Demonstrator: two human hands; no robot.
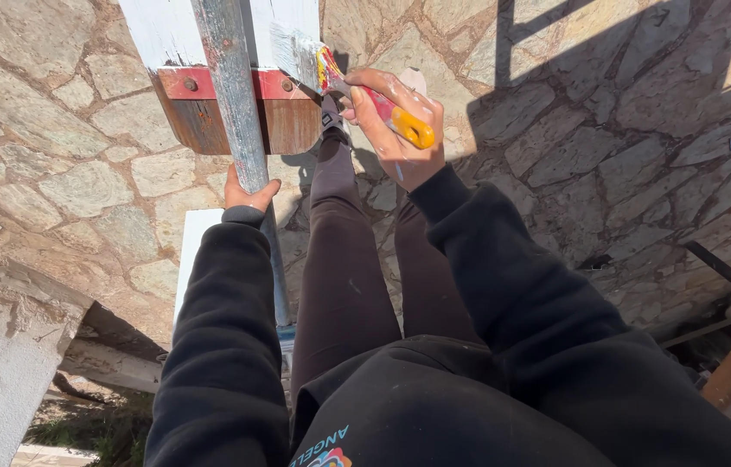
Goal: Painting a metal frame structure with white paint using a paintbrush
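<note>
- Paintbrush with a red-and-yellow plastic handle and white-coated bristles sits in the right hand, fingers wrapped closed around the handle near its yellow end.
- Bristles of that brush lie against the white-painted wooden board at the top of the view, just right of the pole.
- Left hand is wrapped around the grey, paint-flecked metal pole; the thumb shows on the pole's right side, the other fingers are hidden behind it, so the grip reads as closed on the pole.
- Pole runs upright across the board and down between the person's left sleeve and left leg.
- Below the white paint, the board has a red strip with a round bolt head and a bare brown wooden edge.
- Both arms wear black sleeves; the legs are in dark trousers.
- Irregular stone paving lies far beneath, with shadow falling across its right part.
- Pale concrete block stands at lower left.
</note>
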